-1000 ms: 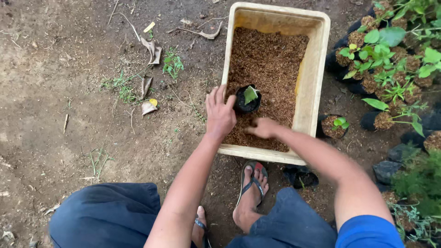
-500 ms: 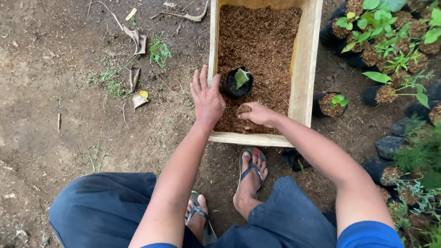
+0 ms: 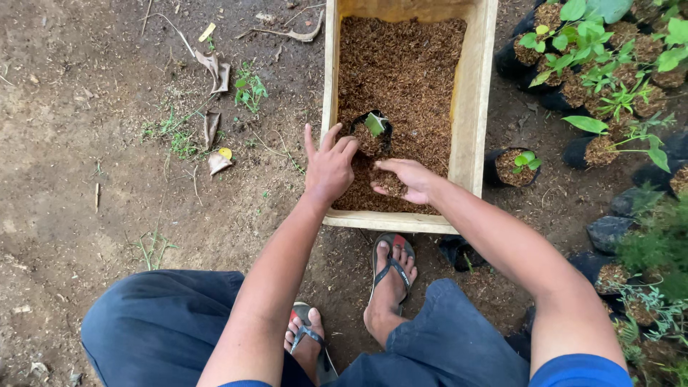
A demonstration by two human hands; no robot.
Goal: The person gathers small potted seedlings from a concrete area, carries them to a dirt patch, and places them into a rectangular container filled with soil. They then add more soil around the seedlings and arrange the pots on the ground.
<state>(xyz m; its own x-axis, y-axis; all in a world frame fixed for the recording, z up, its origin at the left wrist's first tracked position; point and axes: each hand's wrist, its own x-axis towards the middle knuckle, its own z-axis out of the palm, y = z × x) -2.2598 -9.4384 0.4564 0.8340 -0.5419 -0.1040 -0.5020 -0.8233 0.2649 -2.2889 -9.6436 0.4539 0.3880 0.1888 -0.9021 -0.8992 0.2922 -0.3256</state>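
Note:
A pale rectangular tub (image 3: 473, 107) on the ground holds brown fibrous potting mix (image 3: 408, 64). A small black grow bag (image 3: 370, 132) with a green seedling leaf stands in the mix near the tub's left wall. My left hand (image 3: 328, 166) rests over the tub's left rim with fingers spread, its fingertips touching the bag's side. My right hand (image 3: 405, 179) lies just right of it, cupped palm-down with a scoop of the mix in its curled fingers.
Several black bags with green seedlings (image 3: 609, 64) crowd the right side; one small potted seedling (image 3: 517, 165) stands beside the tub. Dry leaves (image 3: 215, 68) and weeds lie on bare soil at left. My sandalled feet (image 3: 390, 276) are below the tub.
The view has moved closer and the tub sits higher in frame. My right hand has dug into the mix and cupped some; my left hand stays against the grow bag.

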